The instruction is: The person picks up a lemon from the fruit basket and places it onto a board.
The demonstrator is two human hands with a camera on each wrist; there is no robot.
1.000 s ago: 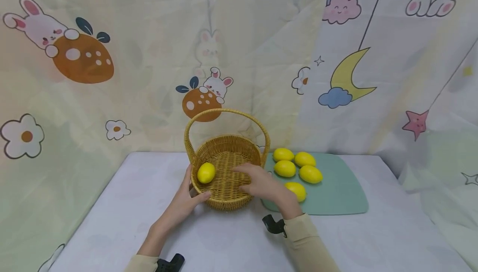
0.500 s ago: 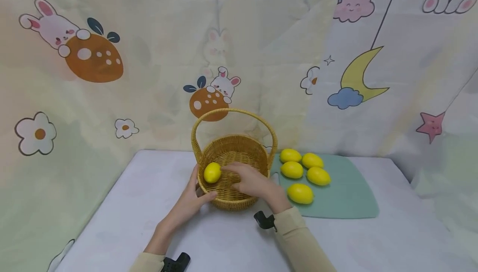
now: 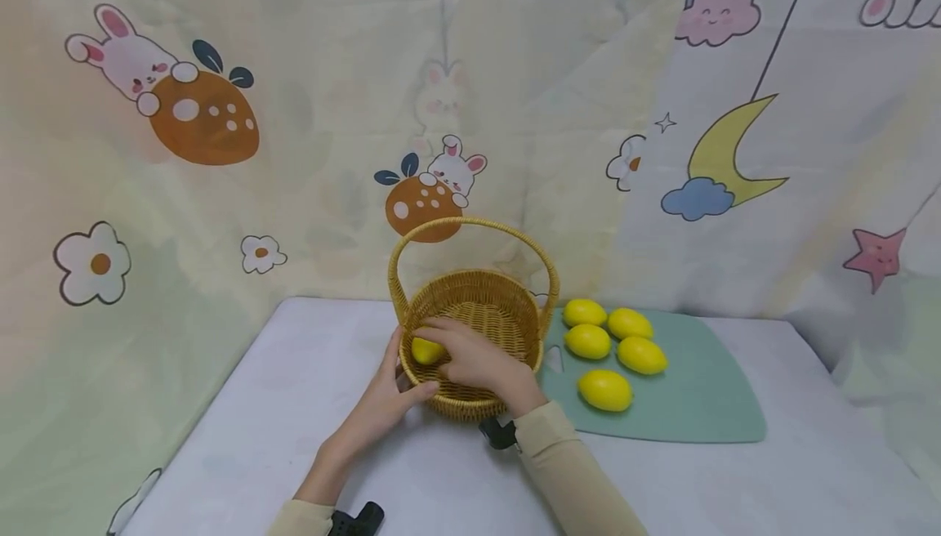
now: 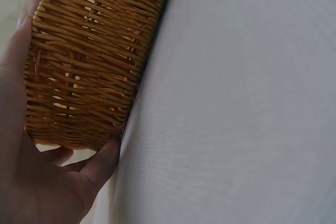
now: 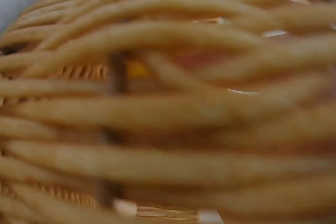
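Observation:
A round wicker basket (image 3: 465, 412) with an arched handle stands on the table, one yellow lemon (image 3: 425, 352) inside at its left. My left hand (image 3: 388, 399) grips the basket's left side, thumb at the near rim and fingers round the outside. Up close in the left wrist view, that hand (image 4: 60, 182) holds the woven wall (image 4: 89, 61). My right hand (image 3: 478, 358) reaches in over the near right rim, its fingers curled over the lemon and partly hiding it. Blurred weave (image 5: 157, 114) fills the right wrist view, a scrap of yellow showing through.
Right of the basket lies a green board (image 3: 706, 393) bearing several lemons (image 3: 605, 390). The white table (image 3: 243, 430) ends at a printed cloth backdrop (image 3: 331, 152) close behind the basket's handle.
My right hand has moved left inside the basket and come onto the lemon, covering part of it. My left hand keeps its grip. The head view has swung slightly left.

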